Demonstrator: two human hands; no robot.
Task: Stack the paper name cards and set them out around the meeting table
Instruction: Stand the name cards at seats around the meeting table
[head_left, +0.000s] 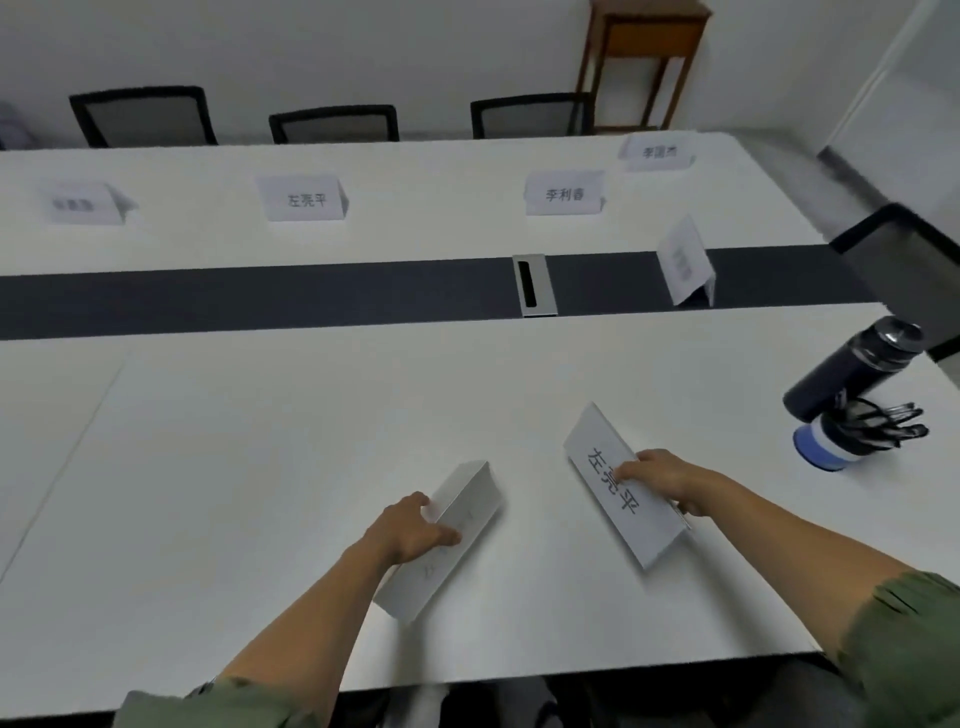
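Nearest me, at six o'clock, the left hand (415, 530) grips a folded name card (452, 540). At five o'clock the right hand (660, 480) pinches a printed card (610, 486), both near the table (260, 467) edge. They look featherlight and easily creased, so I'd pinch gently along the fold. Other standing cards (304, 200) line twelve o'clock.

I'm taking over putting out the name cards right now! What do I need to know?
Left hand: grips the left card at the near side of the table.
Right hand: holds the right card, printed face toward you.
Done: four far-side cards stand along the far edge, and an end card stands on the dark strip.
Left: these two probably go at near-side seats. No other loose cards are in view.
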